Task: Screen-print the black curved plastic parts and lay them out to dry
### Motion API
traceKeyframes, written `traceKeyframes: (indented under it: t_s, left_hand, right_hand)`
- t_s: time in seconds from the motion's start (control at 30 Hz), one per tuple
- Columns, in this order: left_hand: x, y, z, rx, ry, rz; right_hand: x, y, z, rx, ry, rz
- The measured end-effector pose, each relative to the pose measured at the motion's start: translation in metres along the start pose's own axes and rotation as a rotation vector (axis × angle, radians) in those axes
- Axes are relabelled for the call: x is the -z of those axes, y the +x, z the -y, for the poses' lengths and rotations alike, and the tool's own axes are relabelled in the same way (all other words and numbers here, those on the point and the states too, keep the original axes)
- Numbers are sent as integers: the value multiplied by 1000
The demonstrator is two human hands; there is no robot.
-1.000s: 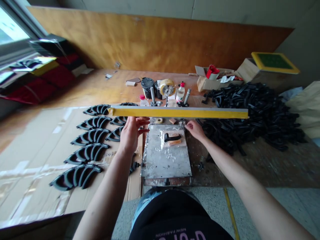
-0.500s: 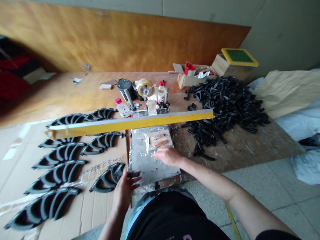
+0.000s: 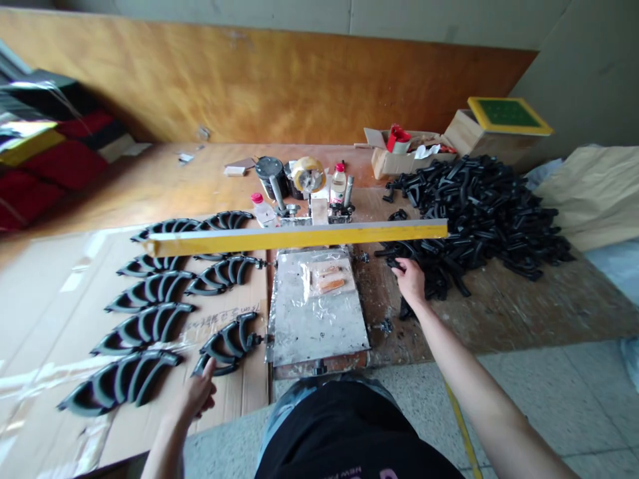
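On the cardboard [image 3: 50, 299], left fingers [image 3: 210, 364] released by a black moulding [image 3: 229, 346], right fingers [image 3: 407, 266] unclear in the black pile [image 3: 479, 219], a stray nudge risking misalignment

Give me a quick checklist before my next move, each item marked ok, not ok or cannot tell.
1. Left hand touching the lower end of the black moulded arc part: ok.
2. Right hand holding a piece from the pile of black plastic parts: cannot tell.
3. Metal plate free of both hands: ok.
4. Yellow bar across the far end of the plate, clear of both hands: ok.
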State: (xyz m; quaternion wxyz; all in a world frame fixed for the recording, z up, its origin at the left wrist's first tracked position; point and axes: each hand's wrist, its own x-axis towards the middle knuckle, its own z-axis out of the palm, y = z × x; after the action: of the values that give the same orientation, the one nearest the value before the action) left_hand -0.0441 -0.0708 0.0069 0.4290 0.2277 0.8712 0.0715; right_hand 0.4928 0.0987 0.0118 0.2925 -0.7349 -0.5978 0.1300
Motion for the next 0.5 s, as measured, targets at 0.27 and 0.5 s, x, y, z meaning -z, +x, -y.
traceKeyframes:
  t_s: [0.27, 0.5]
  left_hand:
    - [22, -109, -201, -913, -638, -146]
    - [6, -150, -237, -1034, -811, -147]
  right_hand:
    - [-74, -31, 134, 801, -23, 258]
    - [-71, -32, 137, 730, -111, 267]
